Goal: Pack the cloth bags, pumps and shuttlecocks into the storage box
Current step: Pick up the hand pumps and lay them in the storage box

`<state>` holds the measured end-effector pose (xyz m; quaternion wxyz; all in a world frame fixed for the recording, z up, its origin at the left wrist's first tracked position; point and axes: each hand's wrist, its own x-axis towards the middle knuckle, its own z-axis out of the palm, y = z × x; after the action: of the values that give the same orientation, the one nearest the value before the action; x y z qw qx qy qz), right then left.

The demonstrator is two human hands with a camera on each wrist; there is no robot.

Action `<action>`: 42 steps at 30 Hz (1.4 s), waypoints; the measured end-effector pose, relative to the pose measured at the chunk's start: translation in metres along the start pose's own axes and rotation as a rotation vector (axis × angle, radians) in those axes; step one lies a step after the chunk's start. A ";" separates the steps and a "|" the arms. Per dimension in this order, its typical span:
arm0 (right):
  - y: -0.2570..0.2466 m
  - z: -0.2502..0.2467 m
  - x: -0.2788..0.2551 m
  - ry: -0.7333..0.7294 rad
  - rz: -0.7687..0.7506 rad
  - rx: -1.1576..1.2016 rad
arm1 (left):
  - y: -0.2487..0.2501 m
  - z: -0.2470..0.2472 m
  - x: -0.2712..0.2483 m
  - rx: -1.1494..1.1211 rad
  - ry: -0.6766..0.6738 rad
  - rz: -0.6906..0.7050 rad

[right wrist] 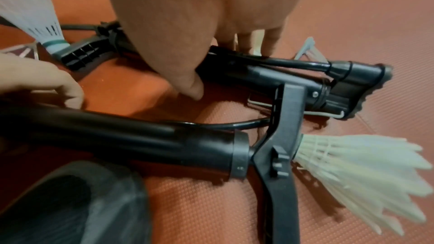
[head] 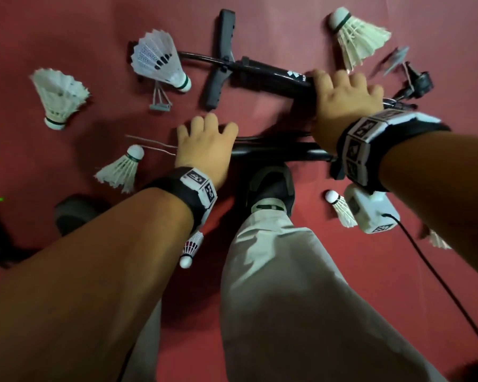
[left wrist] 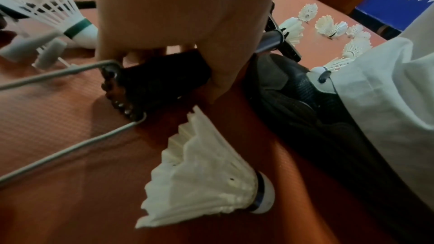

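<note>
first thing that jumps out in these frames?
Two black pumps lying side by side on the red floor, each with a hand on it: the right hand curls over the far pump, the left hand grips the base end of the near pump. White shuttlecocks lie scattered all around them.

Head cam looks straight down from standing height at the red textured floor mat. Both wrist cams sit low, close to the mat. The left one faces toward 3 o'clock, the right toward 12. All three share the nearer black tube-shaped pump.
</note>
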<state>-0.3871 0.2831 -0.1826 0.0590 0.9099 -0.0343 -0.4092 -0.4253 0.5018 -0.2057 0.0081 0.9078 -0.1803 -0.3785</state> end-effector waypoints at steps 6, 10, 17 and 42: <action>0.011 0.000 -0.006 -0.070 -0.064 0.083 | 0.009 -0.015 -0.008 0.097 -0.095 0.101; 0.024 -0.019 -0.047 -0.036 -0.093 0.152 | 0.009 -0.048 -0.036 0.191 -0.119 0.211; 0.074 -0.107 -0.186 0.088 0.087 0.365 | 0.024 -0.185 -0.110 0.107 -0.248 0.126; 0.037 -0.125 -0.997 1.011 1.996 1.694 | 0.374 -0.456 -0.689 -0.263 -0.335 1.013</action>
<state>-0.9546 0.3666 0.6432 -0.2326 0.3081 -0.8664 0.3168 -0.6773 0.3268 0.6479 0.2738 0.6262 -0.5448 -0.4860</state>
